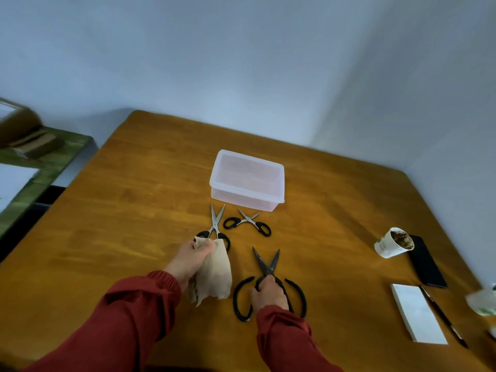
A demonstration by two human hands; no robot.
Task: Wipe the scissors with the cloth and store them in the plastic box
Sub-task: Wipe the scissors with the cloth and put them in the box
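Scissors (265,265) in right hand (269,295)

We see matt, frayed beige cloth (214,277) in the fingers of the left hand (188,261), dull dark metal blades on the large scissors (268,264) beyond the right hand (269,294) fingers, and farther off a smooth frosted plastic box (247,181) on the softly sheened wooden table (134,210).

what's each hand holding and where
Left hand grips the cloth by its top; right hand grips the large scissors at the handles just below the pivot.
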